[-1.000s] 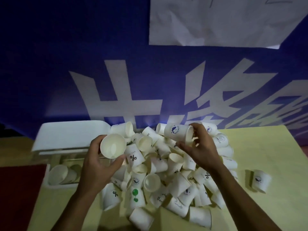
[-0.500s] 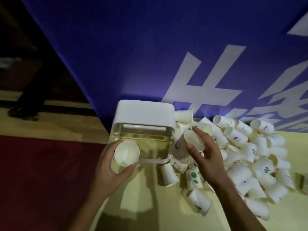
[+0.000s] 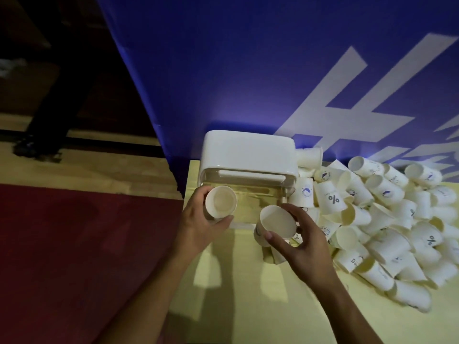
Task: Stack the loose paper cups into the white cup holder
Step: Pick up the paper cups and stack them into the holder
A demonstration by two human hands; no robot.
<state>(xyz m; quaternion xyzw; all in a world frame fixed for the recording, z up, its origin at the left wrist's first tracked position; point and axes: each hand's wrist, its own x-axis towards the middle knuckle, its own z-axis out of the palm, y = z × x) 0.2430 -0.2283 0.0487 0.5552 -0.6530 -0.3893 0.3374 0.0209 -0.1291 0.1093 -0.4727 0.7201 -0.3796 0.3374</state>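
The white cup holder (image 3: 248,152) stands at the table's back left, its clear front compartment facing me. My left hand (image 3: 198,224) grips a white paper cup (image 3: 220,201), mouth toward me, right at the holder's left front. My right hand (image 3: 303,244) holds a second paper cup (image 3: 277,221), mouth up, just in front of the holder's right side. A big pile of loose paper cups (image 3: 387,219), some printed with blue logos or "%" marks, lies on the table to the right.
The yellow table (image 3: 248,306) ends at its left edge near the holder; beyond it are a dark red floor (image 3: 74,256) and a wooden strip. A blue banner with white characters (image 3: 273,70) hangs behind the table. A person's dark leg and shoe (image 3: 37,135) stand at the far left.
My view swung left from the pile to the holder. Both hands carried their cups over to the holder's front; the right cup came lower and closer to the compartment.
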